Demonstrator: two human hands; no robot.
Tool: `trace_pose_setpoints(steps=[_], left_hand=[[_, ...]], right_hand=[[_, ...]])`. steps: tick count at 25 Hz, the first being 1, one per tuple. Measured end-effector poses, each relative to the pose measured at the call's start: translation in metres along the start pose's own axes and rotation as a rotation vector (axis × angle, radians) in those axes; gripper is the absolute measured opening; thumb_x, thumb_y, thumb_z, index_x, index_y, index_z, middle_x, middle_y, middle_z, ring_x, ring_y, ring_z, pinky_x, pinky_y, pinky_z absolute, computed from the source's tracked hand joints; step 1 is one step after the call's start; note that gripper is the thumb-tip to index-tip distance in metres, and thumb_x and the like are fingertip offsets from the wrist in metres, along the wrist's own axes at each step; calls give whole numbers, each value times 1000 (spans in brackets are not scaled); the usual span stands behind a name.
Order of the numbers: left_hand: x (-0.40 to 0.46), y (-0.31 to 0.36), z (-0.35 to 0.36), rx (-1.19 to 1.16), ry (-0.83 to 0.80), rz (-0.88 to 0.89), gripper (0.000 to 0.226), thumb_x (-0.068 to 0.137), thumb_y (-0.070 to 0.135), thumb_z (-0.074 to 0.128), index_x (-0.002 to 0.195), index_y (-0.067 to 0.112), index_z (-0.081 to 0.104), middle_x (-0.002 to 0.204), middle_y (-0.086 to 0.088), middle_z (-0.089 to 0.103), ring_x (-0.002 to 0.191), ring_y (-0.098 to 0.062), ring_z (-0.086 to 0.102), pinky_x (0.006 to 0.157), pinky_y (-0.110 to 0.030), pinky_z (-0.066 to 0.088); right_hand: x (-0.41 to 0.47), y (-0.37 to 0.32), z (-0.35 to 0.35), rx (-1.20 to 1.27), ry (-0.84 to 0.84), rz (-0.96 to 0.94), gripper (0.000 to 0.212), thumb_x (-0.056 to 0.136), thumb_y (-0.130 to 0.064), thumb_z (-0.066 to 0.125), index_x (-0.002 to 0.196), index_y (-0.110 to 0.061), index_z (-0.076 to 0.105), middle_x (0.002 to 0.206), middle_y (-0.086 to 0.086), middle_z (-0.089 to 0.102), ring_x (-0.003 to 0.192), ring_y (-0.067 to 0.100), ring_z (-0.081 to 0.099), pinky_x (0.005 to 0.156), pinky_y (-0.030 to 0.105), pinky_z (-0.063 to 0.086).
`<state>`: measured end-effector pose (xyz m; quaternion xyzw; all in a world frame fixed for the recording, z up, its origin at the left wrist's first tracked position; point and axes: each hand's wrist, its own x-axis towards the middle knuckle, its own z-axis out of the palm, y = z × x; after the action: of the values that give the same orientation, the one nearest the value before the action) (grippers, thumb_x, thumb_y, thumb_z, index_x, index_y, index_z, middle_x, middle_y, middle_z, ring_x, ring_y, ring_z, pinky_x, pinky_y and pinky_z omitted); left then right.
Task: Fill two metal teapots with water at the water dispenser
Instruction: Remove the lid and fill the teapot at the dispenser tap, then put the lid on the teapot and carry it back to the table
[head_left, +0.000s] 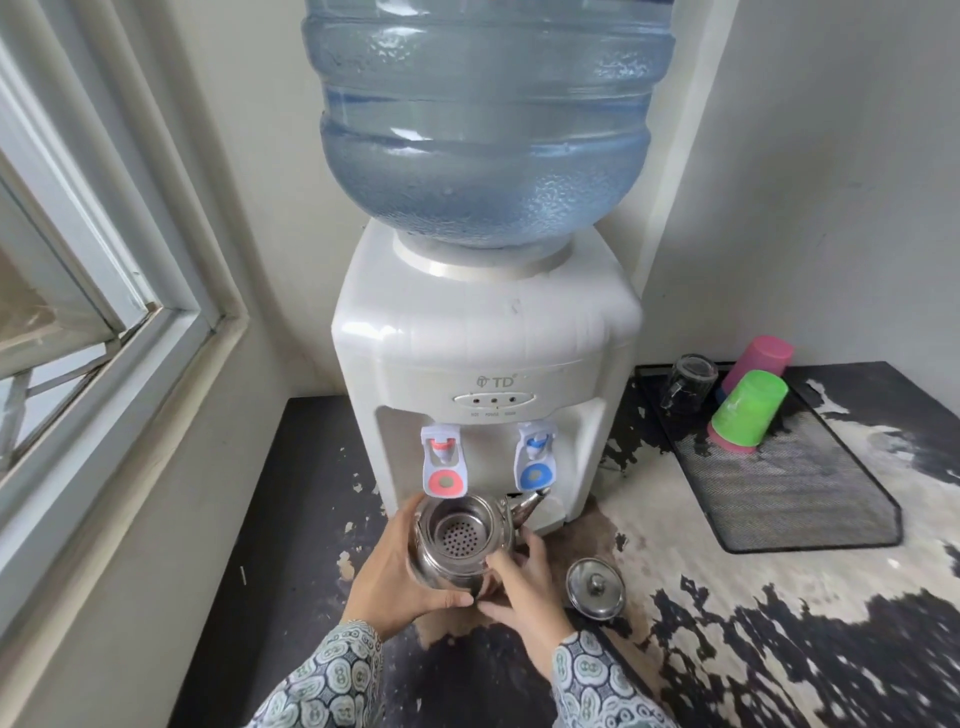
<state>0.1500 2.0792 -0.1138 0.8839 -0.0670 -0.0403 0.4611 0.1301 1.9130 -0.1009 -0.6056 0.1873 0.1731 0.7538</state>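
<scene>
A shiny metal teapot (457, 540) with its lid off shows a perforated strainer inside. I hold it in front of the white water dispenser (483, 332), just below the red tap (444, 462), with its spout pointing toward the blue tap (535, 457). My left hand (395, 571) wraps its left side and my right hand (519, 577) grips its right side near the handle. Its metal lid (595, 587) lies on the table to the right. Only one teapot is in view.
A big blue water bottle (483, 119) sits on top of the dispenser. On the worn black table (779, 623), a black mesh tray (779, 483) at the right carries a clear glass (688, 384) and upturned green (745, 410) and pink cups (761, 361). A window frame (104, 312) lines the left.
</scene>
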Motion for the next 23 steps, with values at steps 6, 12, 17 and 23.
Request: trace_pose_setpoints(steps=[6, 12, 17, 23], left_hand=[[-38, 1, 33, 108, 40, -2, 121, 36, 75, 76, 134, 46, 10, 135, 24, 30, 121, 2, 37, 99, -27, 39], [-62, 0, 58, 64, 24, -25, 120, 42, 66, 80, 137, 40, 12, 145, 12, 31, 134, -7, 33, 108, -31, 34], [-64, 0, 61, 64, -7, -64, 121, 45, 60, 82, 140, 37, 11, 152, 9, 25, 140, -7, 23, 115, -29, 24], [-67, -1, 62, 38, -13, -126, 119, 46, 59, 82, 136, 49, 4, 154, 15, 20, 141, -5, 21, 115, -36, 28]], right_hand=[[-28, 21, -22, 71, 19, -23, 47, 85, -8, 57, 124, -29, 38, 132, 4, 45, 114, 22, 51, 67, 37, 60], [-46, 36, -43, 30, 38, 29, 54, 83, -5, 58, 128, -27, 38, 128, 5, 50, 115, 23, 52, 74, 39, 59], [-45, 41, -68, -141, 31, 28, 41, 89, -31, 55, 127, -26, 42, 124, 0, 52, 109, 18, 56, 74, 30, 56], [1, 36, -116, -686, 573, -302, 30, 85, -18, 61, 114, -9, 57, 118, 16, 56, 108, 31, 51, 77, 21, 34]])
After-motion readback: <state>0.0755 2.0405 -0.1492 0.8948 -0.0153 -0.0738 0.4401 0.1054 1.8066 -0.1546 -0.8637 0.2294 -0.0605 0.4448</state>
